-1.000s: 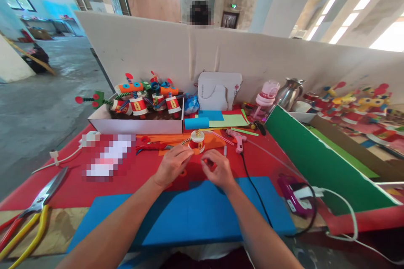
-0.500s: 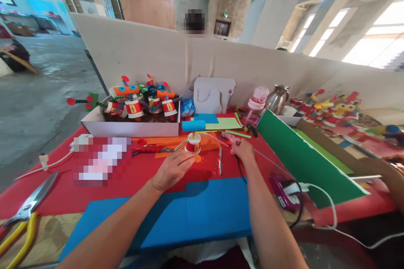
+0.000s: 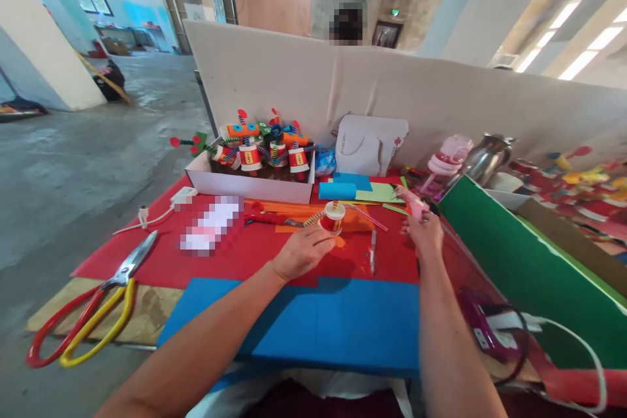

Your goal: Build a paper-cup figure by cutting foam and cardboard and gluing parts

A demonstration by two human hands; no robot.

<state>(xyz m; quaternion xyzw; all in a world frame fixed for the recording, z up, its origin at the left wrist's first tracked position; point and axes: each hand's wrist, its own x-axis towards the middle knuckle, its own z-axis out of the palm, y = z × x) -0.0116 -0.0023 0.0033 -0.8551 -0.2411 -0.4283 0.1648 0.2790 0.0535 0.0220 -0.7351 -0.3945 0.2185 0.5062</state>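
My left hand (image 3: pixel 304 253) has its fingers closed on the lower edge of a small red and white paper cup (image 3: pixel 332 219). A coiled paper strip (image 3: pixel 314 217) sticks out from the cup's left side, and another coil stands on its top. Held up in my right hand (image 3: pixel 425 235) is a pink glue gun (image 3: pixel 412 201), its tip toward the upper left. A pen-like cutter (image 3: pixel 373 252) lies on the red sheet between my hands. Orange paper (image 3: pixel 360 220) lies behind the cup.
A white box (image 3: pixel 249 184) of cup figures stands at the back left. Large scissors (image 3: pixel 125 272) lie at the left. A green board (image 3: pixel 529 255) and a purple power strip (image 3: pixel 487 326) are at the right. A blue paper roll (image 3: pixel 337 191) lies behind.
The view has turned left, so things sit further right. My right hand has lifted the glue gun off the table. My left hand stays at the cup.
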